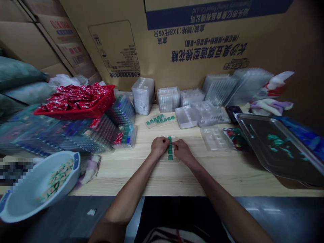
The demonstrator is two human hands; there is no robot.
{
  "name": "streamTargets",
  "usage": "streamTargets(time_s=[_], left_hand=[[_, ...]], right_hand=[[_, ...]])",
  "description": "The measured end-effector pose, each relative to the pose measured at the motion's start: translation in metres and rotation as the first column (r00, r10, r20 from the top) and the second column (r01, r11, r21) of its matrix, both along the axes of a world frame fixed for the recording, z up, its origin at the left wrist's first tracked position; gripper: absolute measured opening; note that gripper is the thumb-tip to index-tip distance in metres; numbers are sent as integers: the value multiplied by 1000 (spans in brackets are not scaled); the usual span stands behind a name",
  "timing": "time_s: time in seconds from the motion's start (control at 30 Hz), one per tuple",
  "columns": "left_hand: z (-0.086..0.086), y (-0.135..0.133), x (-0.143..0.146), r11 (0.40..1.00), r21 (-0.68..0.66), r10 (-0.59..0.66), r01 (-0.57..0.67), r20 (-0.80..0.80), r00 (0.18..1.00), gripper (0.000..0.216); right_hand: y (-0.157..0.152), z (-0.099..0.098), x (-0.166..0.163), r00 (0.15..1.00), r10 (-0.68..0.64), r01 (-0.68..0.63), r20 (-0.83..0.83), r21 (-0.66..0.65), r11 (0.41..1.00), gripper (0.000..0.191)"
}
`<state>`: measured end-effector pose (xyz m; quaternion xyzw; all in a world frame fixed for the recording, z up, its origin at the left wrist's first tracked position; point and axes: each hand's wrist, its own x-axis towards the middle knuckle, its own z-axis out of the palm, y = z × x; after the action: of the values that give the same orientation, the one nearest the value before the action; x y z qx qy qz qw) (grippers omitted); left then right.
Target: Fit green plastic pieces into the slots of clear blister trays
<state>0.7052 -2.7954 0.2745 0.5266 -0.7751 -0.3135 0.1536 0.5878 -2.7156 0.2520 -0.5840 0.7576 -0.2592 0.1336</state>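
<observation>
Left hand (159, 147), right hand (182, 151) over clear plastic tray (170, 160), green pieces (170, 150) partly hidden

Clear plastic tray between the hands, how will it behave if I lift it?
The clear plastic tray looks thin, so probably light and bendy. The green pieces sit in a row on it and might shift if it flexes.

My wooden surface (131, 179) carries a small clear tray (164, 159) at its centre, stacked clear plastic trays (143, 96) at 12 o'clock, a pale blue basin (40, 185) at 8 o'clock, and a large clear tray (278, 145) at 3 o'clock.
</observation>
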Motion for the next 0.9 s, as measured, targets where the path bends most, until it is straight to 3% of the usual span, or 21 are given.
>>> streamTargets(time_s=[0.27, 0.5, 0.7, 0.9], left_hand=[[-15, -12, 12, 993, -24, -114, 112, -103, 988, 29], [-29, -17, 18, 987, 58, -115, 149, -389, 914, 40], [-26, -32, 14, 960, 142, -158, 239, -430, 889, 48], [-15, -36, 12, 928, 198, -248, 315, -305, 920, 47]], right_hand=[[9, 4, 4, 998, 12, -12, 59, -10, 1000, 47], [10, 6, 9, 994, 29, -24, 103, -46, 999, 36], [3, 8, 1, 990, 26, -19, 136, -54, 998, 31], [1, 9, -1, 992, 41, -37, 121, -42, 998, 32]])
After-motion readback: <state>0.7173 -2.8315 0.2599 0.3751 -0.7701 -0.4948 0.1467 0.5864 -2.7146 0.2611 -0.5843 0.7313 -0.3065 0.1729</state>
